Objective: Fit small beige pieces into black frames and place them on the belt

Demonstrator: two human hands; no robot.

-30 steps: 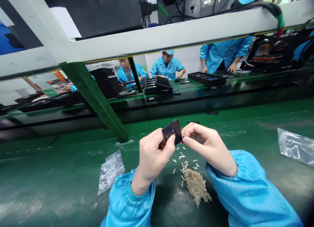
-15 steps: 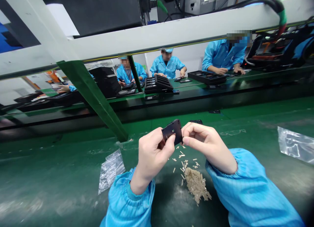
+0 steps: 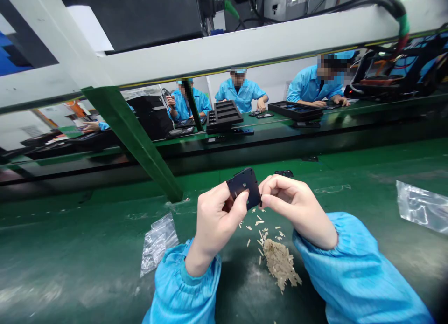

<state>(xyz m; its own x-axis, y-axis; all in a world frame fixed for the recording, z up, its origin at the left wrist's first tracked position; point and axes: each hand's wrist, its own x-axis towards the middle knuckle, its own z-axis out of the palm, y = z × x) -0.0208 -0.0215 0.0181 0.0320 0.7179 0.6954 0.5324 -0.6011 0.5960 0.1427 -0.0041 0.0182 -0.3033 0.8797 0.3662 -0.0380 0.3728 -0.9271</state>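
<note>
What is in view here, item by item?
part: one, black, held between both hands
piece: one, black, bench behind right hand
scraps: one pile, tan, bench below hands
bags: two, clear, bench left and right
bench: one, green, underneath
strut: one, green, left
beam: one, white, overhead
trays: two stacks, black, far bench
co-workers: three, blue coats, far bench
left hand: one, bare, grips part
right hand: one, bare, pinches part's edge

A factory assembly line: green conveyor belt, blue-smocked workers, parts trays.
</note>
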